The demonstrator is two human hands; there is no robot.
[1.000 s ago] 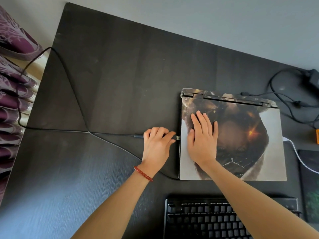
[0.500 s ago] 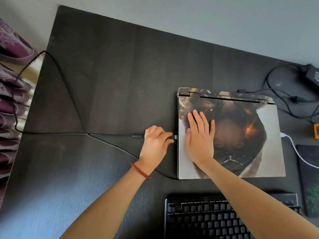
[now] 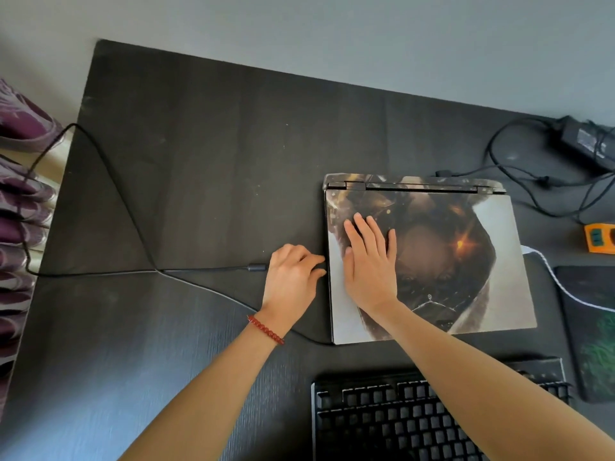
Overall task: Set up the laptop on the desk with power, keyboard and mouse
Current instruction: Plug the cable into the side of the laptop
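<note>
**A:** Talk me through it, biggest thing first.

**B:** I see the dark desk (image 3: 199, 161), and on its right half the laptop (image 3: 482, 277), lid closed, hinge toward the wall. The keyboard (image 3: 399, 420) sits just in front of it, nearer me. A power brick (image 3: 579, 141) lies far right with its cords tangled behind the laptop.

**A:** And the hands?

**B:** My right hand (image 3: 369, 264) lies flat and open on the lid, gripping nothing, just pressing down. My left hand (image 3: 293, 277) is curled, fingertips pinched against the laptop's left edge. The black cable (image 3: 206, 269) runs in from the left and disappears under that hand, so I judge it's pinching the plug, but the plug itself is hidden.

**A:** Is it seated?

**B:** I can't tell; the fingers cover the port.

**A:** What could go wrong?

**B:** If I push at an angle, the plug may jam or scrape the port. If the right hand lets up, the laptop could slide toward the cords on the right. A second cable loops beneath my left wrist; dragging my forearm could snag it.
</note>
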